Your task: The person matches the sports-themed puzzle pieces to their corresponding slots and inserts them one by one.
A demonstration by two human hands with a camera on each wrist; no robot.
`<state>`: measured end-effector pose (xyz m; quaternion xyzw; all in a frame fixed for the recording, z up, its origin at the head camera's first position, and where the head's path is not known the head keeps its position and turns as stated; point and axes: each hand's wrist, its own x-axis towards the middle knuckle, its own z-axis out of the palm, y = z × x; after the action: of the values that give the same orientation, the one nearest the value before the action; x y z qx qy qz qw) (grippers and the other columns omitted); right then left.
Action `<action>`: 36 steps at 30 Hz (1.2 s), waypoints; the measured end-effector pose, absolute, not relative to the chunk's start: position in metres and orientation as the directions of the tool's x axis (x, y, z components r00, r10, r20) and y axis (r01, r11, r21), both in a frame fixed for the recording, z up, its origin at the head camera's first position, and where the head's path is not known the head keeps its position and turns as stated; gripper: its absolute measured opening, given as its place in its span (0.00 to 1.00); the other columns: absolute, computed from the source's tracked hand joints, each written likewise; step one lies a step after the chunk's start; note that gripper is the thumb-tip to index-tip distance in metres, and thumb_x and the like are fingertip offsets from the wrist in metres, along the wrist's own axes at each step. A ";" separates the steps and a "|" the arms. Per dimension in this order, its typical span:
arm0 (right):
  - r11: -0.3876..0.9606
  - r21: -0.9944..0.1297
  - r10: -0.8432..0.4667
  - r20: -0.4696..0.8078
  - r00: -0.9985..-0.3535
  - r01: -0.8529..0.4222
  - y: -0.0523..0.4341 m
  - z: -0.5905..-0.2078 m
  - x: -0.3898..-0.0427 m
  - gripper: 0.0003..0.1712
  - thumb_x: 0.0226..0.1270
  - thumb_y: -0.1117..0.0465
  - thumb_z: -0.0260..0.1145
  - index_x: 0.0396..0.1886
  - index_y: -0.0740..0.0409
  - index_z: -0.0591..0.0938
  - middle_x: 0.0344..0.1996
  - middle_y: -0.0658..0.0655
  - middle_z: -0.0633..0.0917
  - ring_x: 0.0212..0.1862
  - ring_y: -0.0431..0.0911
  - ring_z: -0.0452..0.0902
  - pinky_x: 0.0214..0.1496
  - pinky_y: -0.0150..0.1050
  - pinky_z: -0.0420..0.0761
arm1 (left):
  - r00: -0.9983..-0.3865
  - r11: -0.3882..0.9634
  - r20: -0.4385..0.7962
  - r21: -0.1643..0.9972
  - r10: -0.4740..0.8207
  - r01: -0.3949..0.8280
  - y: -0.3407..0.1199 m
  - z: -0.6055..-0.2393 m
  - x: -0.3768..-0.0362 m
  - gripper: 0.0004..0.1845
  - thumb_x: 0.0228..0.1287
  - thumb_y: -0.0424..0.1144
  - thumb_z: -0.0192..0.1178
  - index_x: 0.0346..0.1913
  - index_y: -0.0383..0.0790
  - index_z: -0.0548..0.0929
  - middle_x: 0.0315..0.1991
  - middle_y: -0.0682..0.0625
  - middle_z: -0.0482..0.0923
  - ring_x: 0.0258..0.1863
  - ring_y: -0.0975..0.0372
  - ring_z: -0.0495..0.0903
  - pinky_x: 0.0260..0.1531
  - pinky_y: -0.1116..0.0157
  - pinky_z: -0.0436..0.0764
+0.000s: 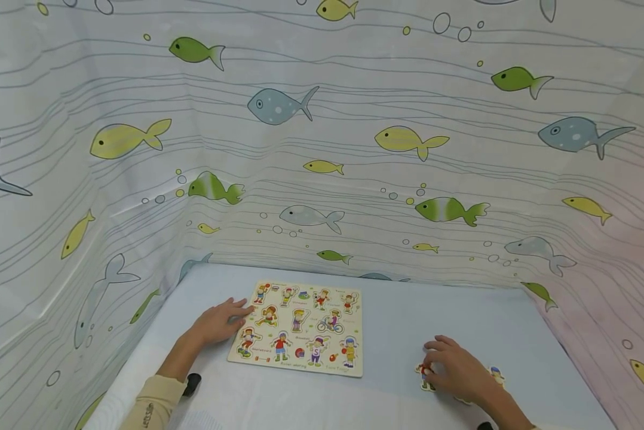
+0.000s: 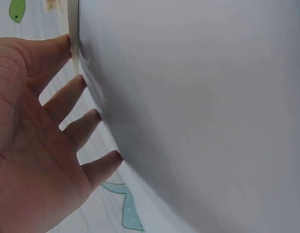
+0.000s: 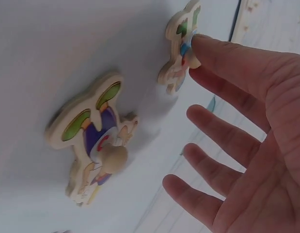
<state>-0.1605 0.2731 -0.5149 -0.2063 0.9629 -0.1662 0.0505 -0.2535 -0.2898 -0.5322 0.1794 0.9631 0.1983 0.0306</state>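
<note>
A wooden peg puzzle board (image 1: 311, 337) with pictures of figures doing sports lies left of centre in the head view. My left hand (image 1: 222, 321) rests at its left edge, fingers spread; in the left wrist view, fingertips (image 2: 78, 82) touch the table surface and board edge. My right hand (image 1: 453, 367) is over a red-topped puzzle piece (image 1: 425, 382) right of the board. In the right wrist view, thumb and index finger pinch that piece's (image 3: 175, 51) round knob, the other fingers apart. Beside it lies a purple-and-green puzzle piece (image 3: 94, 128) with a wooden knob.
Another puzzle piece with a blue cap (image 1: 496, 375) lies partly behind my right wrist. The light table (image 1: 402, 310) meets a fish-patterned curtain (image 1: 300, 191) at the back and sides. A black object (image 1: 192, 384) is at my left wrist.
</note>
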 end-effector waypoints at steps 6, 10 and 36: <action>0.867 -0.350 -0.387 -0.027 -0.922 -0.354 0.277 -0.518 -0.160 0.03 0.59 0.54 0.74 0.30 0.40 0.86 0.53 0.55 0.82 0.65 0.63 0.68 0.63 0.63 0.69 | -0.930 0.851 0.026 0.395 0.366 0.346 -0.290 -0.533 -0.255 0.20 0.69 0.39 0.59 0.62 0.42 0.81 0.67 0.38 0.70 0.68 0.35 0.61 0.61 0.35 0.62; 0.860 -0.362 -0.391 -0.018 -0.920 -0.359 0.279 -0.519 -0.159 0.04 0.59 0.53 0.74 0.28 0.38 0.85 0.53 0.55 0.83 0.64 0.64 0.68 0.62 0.64 0.69 | -0.931 0.849 0.032 0.400 0.363 0.345 -0.290 -0.532 -0.255 0.20 0.68 0.39 0.60 0.62 0.42 0.81 0.67 0.38 0.71 0.68 0.34 0.62 0.61 0.35 0.63; 0.868 -0.350 -0.381 -0.016 -0.924 -0.352 0.264 -0.511 -0.166 0.05 0.59 0.54 0.74 0.28 0.39 0.85 0.54 0.55 0.83 0.65 0.62 0.68 0.63 0.62 0.70 | -0.934 0.854 0.009 0.401 0.357 0.330 -0.289 -0.532 -0.253 0.20 0.69 0.39 0.59 0.62 0.42 0.81 0.67 0.38 0.70 0.68 0.35 0.61 0.61 0.35 0.62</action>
<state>-0.1658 0.2635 -0.5108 -0.1898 0.9656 -0.1729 0.0421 -0.2535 -0.2887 -0.5316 0.1786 0.9623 0.2025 0.0328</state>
